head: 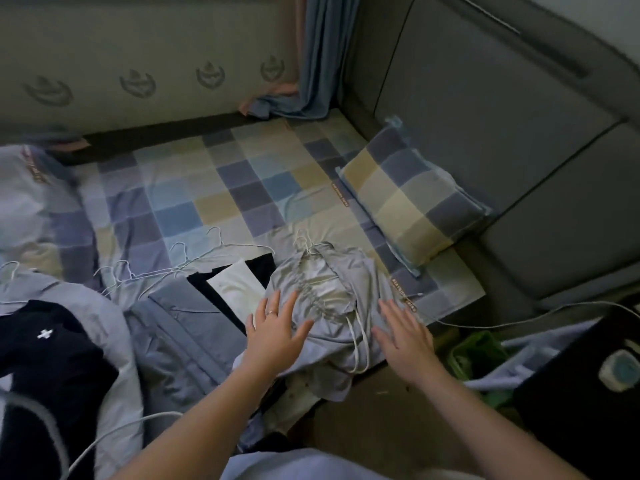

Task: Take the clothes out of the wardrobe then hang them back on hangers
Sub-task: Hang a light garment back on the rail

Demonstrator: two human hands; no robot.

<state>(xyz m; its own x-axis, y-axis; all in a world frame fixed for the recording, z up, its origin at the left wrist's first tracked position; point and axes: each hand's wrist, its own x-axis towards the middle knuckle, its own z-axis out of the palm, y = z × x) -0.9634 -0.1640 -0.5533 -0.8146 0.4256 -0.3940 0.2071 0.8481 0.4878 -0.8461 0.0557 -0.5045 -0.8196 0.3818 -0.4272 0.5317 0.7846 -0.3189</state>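
Your left hand [277, 329] and right hand [403, 337], fingers spread and holding nothing, flank the grey drawstring garment [322, 282] heaped at the bed [214, 188] edge. Whether they touch fabric: cannot tell. Wire hangers [180, 268] left of it tangle; count unclear.

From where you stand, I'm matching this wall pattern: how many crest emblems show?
4 emblems, in one row on the wall above the bed: far left, next right, middle, and beside the blue curtain, which may hide more.
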